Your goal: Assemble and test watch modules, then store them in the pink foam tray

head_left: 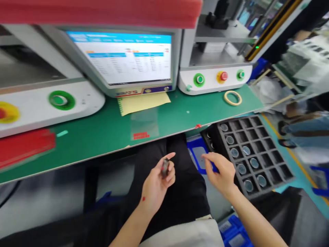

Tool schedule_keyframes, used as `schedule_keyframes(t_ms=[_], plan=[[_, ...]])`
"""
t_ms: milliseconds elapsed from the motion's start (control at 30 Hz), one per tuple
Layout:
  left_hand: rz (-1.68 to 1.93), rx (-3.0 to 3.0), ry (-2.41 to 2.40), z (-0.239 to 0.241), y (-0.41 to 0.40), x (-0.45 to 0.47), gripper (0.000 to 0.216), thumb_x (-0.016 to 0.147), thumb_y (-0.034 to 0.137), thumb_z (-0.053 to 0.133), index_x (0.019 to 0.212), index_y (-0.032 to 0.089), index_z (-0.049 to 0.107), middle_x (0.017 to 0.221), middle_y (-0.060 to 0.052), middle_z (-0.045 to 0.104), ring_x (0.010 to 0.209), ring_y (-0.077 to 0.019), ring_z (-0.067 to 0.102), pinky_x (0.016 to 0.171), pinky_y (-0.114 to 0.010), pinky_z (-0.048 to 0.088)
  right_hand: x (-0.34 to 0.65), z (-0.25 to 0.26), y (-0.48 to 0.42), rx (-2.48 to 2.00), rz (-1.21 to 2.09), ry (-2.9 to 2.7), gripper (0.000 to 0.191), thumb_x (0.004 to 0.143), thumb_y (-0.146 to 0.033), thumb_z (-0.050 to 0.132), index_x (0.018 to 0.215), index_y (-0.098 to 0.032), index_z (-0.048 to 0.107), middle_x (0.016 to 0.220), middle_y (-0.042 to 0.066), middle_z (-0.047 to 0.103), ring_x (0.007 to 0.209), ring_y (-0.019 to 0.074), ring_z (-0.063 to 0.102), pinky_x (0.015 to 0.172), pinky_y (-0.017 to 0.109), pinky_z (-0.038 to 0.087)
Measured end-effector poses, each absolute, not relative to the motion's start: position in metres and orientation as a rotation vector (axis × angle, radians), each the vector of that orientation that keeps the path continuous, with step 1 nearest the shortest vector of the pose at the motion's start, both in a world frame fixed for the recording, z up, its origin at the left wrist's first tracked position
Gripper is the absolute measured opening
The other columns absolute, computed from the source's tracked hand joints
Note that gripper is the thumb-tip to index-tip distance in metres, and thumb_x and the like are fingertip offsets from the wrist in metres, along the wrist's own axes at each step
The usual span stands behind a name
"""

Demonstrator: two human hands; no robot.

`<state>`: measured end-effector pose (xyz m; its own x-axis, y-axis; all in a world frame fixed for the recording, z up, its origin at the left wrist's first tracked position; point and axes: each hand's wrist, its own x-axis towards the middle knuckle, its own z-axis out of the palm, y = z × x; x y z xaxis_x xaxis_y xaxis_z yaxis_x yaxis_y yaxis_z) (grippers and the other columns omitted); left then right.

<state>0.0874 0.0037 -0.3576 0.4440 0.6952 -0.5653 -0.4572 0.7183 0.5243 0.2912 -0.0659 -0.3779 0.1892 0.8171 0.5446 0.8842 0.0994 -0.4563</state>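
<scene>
My left hand (158,180) hangs over my lap below the table edge, fingers curled round a small dark part (165,167) with the thumb raised. To its right, my right hand (218,171) is held palm down, with its fingers loosely spread and nothing in it. It hovers just left of a black compartment tray (279,151) that holds several round silver-topped parts (246,150) in its left columns. The right columns of the tray show empty cells.
A green bench (102,130) carries a monitor (123,58), a yellow sheet (144,103), a tape ring (232,97), red strips (23,145) at left and machines with green and red buttons (223,76). Blue bins (232,233) sit on the floor. Another person's legs (303,132) are at right.
</scene>
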Motion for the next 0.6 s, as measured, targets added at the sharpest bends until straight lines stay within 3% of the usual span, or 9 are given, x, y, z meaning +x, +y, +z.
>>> schedule_keyframes(t_ms=[200, 300, 433, 600], plan=[[0.864, 0.665, 0.811, -0.348, -0.015, 0.064, 0.032, 0.086, 0.029, 0.068, 0.118, 0.024, 0.063, 0.086, 0.000, 0.063, 0.067, -0.0089, 0.061, 0.061, -0.019, 0.052, 0.213, -0.330, -0.050, -1.293, 0.544, -1.495, 0.023, 0.085, -0.007, 0.061, 0.104, -0.021, 0.066, 0.092, 0.004, 0.075, 0.085, 0.0148, 0.072, 0.077, 0.025, 0.059], [0.994, 0.942, 0.854, -0.341, -0.023, 0.055, 0.024, 0.088, 0.020, 0.066, 0.110, 0.028, 0.065, 0.088, 0.002, 0.070, 0.074, -0.0078, 0.067, 0.071, -0.015, 0.055, 0.204, -0.320, -0.050, -1.231, 0.608, -1.432, 0.024, 0.082, -0.004, 0.065, 0.100, -0.020, 0.067, 0.091, 0.004, 0.075, 0.085, 0.0145, 0.072, 0.077, 0.024, 0.059], [1.119, 1.275, 0.890, -0.334, -0.028, 0.051, 0.025, 0.085, 0.007, 0.065, 0.101, 0.027, 0.067, 0.086, 0.005, 0.071, 0.077, -0.0053, 0.068, 0.072, -0.009, 0.053, 0.202, -0.313, -0.057, -1.205, 0.614, -1.416, 0.025, 0.080, 0.001, 0.067, 0.095, -0.019, 0.068, 0.094, 0.004, 0.075, 0.086, 0.0138, 0.072, 0.078, 0.023, 0.060], [1.237, 1.556, 0.761, -0.337, -0.028, 0.042, 0.039, 0.081, -0.004, 0.063, 0.112, 0.019, 0.066, 0.102, -0.002, 0.072, 0.094, -0.0121, 0.068, 0.082, -0.018, 0.056, 0.204, -0.308, -0.062, -1.175, 0.590, -1.469, 0.025, 0.078, 0.003, 0.067, 0.094, -0.016, 0.068, 0.095, 0.007, 0.075, 0.087, 0.0152, 0.073, 0.078, 0.024, 0.061]])
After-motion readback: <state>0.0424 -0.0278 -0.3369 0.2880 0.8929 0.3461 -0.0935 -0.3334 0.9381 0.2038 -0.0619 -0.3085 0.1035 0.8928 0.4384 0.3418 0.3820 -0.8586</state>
